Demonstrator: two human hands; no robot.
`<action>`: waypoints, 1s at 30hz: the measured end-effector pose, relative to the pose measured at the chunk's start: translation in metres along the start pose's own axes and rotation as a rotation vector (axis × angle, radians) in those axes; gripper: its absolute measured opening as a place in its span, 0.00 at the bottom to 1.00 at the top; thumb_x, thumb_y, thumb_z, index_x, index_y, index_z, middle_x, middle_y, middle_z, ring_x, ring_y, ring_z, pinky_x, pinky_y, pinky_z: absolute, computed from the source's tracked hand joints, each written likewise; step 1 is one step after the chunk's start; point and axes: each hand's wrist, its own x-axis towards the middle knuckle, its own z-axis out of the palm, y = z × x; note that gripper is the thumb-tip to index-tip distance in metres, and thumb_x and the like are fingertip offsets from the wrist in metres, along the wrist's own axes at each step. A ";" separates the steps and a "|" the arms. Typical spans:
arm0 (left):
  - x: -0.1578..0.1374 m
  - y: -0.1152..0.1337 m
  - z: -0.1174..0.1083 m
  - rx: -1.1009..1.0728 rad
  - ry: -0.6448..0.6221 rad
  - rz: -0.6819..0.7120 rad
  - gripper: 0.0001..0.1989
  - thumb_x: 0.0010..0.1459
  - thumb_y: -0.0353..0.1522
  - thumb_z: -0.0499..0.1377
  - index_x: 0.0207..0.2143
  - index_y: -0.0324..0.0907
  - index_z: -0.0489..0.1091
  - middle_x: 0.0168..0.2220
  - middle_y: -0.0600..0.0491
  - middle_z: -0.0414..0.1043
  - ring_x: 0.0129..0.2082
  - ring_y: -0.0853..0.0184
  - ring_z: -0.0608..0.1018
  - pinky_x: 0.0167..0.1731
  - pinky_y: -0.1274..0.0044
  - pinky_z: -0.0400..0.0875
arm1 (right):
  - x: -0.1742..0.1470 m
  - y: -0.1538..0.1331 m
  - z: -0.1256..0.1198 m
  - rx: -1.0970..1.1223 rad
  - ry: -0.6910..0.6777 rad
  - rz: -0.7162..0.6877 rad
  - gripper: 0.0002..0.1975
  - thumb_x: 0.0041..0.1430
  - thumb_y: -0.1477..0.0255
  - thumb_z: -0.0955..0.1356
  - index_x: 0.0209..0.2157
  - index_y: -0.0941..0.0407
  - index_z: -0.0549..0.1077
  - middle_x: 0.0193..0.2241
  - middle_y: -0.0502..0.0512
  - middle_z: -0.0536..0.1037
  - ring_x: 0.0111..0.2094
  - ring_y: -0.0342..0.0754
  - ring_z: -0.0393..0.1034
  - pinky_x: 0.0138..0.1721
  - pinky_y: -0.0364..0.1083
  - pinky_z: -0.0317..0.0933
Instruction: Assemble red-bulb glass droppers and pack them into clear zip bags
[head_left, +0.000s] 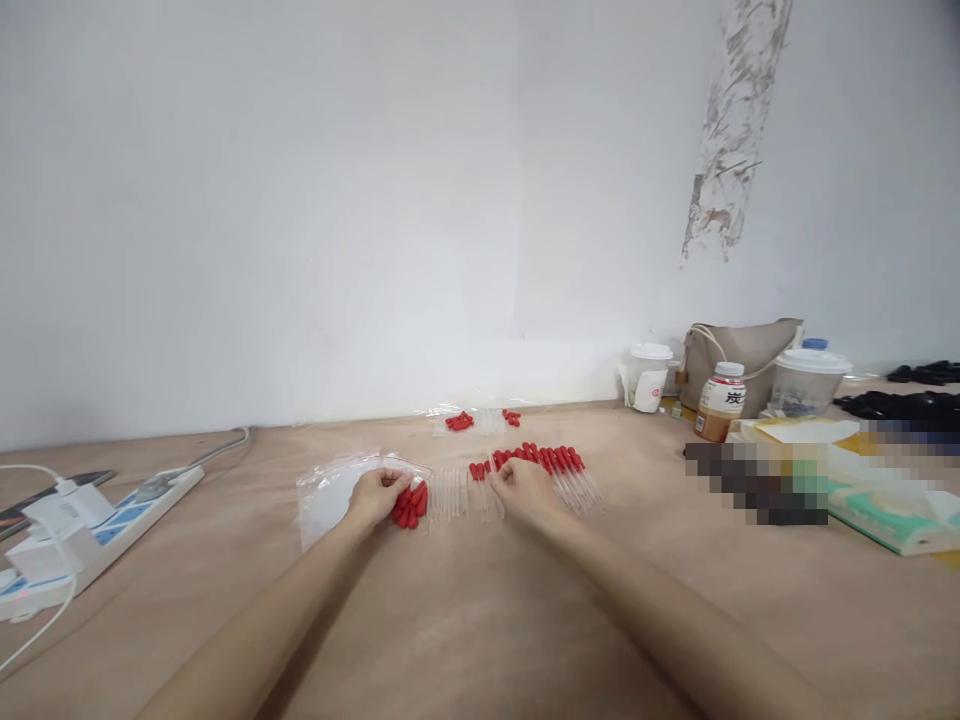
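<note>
My left hand is closed in a pinch at the pile of red rubber bulbs, with a red bulb at its fingertips. Between thumb and fingers of my right hand a thin clear dropper tube stands upright. A row of bare clear tubes lies between the hands. Droppers with red bulbs fitted lie side by side to the right, partly hidden by my right hand. Clear plastic bags are stacked beside my left hand.
At the back, bags hold more red bulbs. A power strip with chargers and cables lies left. Right stand a lidded cup, a bottle, a grey bag and a plastic tub. A green-and-white package lies nearer.
</note>
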 end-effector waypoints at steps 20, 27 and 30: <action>-0.108 0.006 0.038 0.011 -0.251 0.438 0.09 0.50 0.35 0.59 0.34 0.40 0.65 0.27 0.54 0.69 0.26 0.68 0.72 0.27 0.78 0.66 | -0.066 0.043 0.007 0.040 0.167 -0.696 0.09 0.58 0.74 0.58 0.35 0.54 0.68 0.30 0.52 0.73 0.31 0.43 0.63 0.38 0.48 0.46; -0.112 0.014 0.029 0.384 -0.134 0.818 0.08 0.54 0.34 0.56 0.36 0.46 0.72 0.31 0.52 0.70 0.34 0.63 0.70 0.37 0.70 0.63 | -0.061 0.044 0.012 0.028 0.192 -0.758 0.09 0.58 0.75 0.59 0.35 0.55 0.68 0.29 0.51 0.73 0.31 0.43 0.63 0.39 0.48 0.46; -0.112 0.014 0.031 0.396 -0.118 0.841 0.08 0.54 0.35 0.56 0.36 0.46 0.72 0.31 0.52 0.70 0.34 0.64 0.70 0.37 0.71 0.63 | -0.061 0.043 0.012 0.025 0.186 -0.761 0.09 0.58 0.75 0.59 0.36 0.54 0.68 0.29 0.51 0.73 0.31 0.42 0.64 0.40 0.48 0.46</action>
